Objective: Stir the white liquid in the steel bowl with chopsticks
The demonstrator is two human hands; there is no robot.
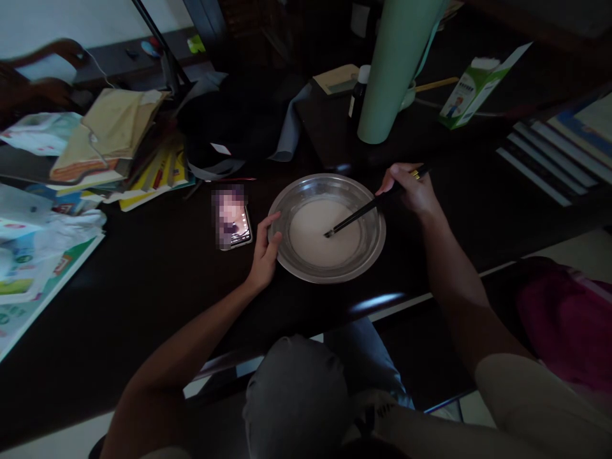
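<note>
A shallow metal bowl (pixel 370 252) holding a white mixture (pixel 315 236) stands on the dark table (pixel 143 280) in front of me. My left hand (pixel 264 254) grips the bowl's left rim, thumb over the edge. My right hand (pixel 410 188) is closed on a pair of dark chopsticks (pixel 363 212), whose tips rest in the middle of the white mixture.
A lit phone (pixel 233 218) lies just left of the bowl. Behind it stand a tall pale green cylinder (pixel 392 70), a small dark bottle (pixel 358 92) and a green-white box (pixel 471 89). Books are piled at left (pixel 109 140) and right (pixel 559 153). My knees are below the table edge.
</note>
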